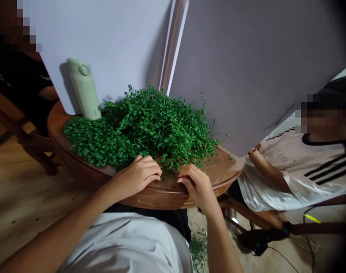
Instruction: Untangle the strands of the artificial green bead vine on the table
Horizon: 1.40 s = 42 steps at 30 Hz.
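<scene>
A large heap of small-leaved green vine sprigs (141,131) covers most of a round wooden table (158,195). My left hand (137,176) is curled over the heap's front edge, with sprigs against its fingers. My right hand (195,187) is bent at the front of the heap, by the table's rounded rim, and its fingertips meet the sprigs. Whether it pinches any is hidden. A pale green insulated bottle (84,89) stands at the back left, its base among the sprigs.
Tall pale boards (241,64) stand behind the table. A co-worker in a striped white shirt (301,170) sits at the right, and a dark-clothed person (16,83) is at the upper left. Loose sprigs (198,248) lie on the floor, near a black cabled object (258,239).
</scene>
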### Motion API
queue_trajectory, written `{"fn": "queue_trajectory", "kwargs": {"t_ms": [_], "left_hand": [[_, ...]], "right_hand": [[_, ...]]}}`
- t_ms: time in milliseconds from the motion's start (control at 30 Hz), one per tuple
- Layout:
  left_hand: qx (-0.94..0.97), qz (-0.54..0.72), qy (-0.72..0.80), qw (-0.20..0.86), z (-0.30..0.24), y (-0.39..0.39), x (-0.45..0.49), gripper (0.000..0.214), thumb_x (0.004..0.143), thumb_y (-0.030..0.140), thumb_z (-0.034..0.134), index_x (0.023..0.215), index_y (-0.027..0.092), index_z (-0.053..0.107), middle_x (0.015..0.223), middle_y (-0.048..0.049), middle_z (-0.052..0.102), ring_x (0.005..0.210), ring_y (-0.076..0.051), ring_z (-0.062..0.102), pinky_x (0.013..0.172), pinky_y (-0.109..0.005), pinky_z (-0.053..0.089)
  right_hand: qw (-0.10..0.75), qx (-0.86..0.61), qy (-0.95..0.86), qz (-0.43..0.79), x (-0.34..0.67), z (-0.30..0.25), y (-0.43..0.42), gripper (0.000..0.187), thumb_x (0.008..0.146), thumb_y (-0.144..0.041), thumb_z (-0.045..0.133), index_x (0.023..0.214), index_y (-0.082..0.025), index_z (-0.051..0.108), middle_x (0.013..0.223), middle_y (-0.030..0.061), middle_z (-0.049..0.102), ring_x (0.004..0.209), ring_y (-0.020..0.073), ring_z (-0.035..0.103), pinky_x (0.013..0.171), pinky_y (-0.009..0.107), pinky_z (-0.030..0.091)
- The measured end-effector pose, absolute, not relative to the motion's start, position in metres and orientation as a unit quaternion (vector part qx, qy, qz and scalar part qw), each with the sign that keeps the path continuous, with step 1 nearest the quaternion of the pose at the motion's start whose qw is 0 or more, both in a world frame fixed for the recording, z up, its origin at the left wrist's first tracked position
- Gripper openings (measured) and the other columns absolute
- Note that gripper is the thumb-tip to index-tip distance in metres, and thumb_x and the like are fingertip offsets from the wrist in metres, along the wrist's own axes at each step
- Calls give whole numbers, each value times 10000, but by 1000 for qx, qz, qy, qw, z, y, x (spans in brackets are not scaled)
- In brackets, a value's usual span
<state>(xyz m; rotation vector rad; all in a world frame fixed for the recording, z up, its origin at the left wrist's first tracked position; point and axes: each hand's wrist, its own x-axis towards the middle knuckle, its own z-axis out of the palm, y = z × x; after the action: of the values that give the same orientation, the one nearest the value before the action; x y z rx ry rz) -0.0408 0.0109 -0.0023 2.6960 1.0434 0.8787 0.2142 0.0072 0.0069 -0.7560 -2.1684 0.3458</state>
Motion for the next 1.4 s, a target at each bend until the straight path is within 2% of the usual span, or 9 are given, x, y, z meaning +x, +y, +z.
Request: {"fn": "queue_trajectory", "kwargs": {"t_ms": [333,500,1033,1167,1300,1400], "left_hand": [[895,291,332,62,-1,10,-42,131,1026,196,570,927,216,653,930,45,689,969,-153,548,885,-316,259],[895,290,332,67,-1,9,-42,180,1043,242,544,921,213,672,932,31,710,977,-167,551,871,-326,262],[894,298,334,27,0,6,-41,168,1027,195,568,886,197,661,913,33,711,968,-160,564,869,-319,267],[891,303,336,23,0,6,-40,193,1032,184,553,880,196,672,912,29,713,958,-155,568,869,-318,277],[891,306,335,20,-1,6,-40,187,1031,188,557,889,198,678,920,27,717,962,-156,570,883,-319,280],[892,304,335,18,-1,6,-41,143,1019,192,582,908,196,671,937,30,718,966,-160,566,891,-318,274]], "right_hand": [[303,-329,-877,176,182,9,17,133,1037,-190,545,965,-214,656,962,27,653,879,153,630,832,260,464],[303,-310,-882,183,189,7,14,139,1042,-207,537,966,-204,654,955,40,654,874,160,623,820,272,472],[327,-319,-876,158,191,7,17,130,1021,-165,550,936,-202,642,893,31,646,828,153,615,788,252,492],[298,-321,-883,170,187,13,15,127,1030,-195,543,985,-208,661,935,45,663,869,168,632,821,270,505],[272,-308,-895,174,191,16,14,209,1044,-189,505,1119,-220,697,1079,71,697,969,181,672,888,292,532],[269,-302,-901,159,196,14,15,230,1040,-195,516,1111,-223,733,1120,78,698,981,181,691,900,293,549]]}}
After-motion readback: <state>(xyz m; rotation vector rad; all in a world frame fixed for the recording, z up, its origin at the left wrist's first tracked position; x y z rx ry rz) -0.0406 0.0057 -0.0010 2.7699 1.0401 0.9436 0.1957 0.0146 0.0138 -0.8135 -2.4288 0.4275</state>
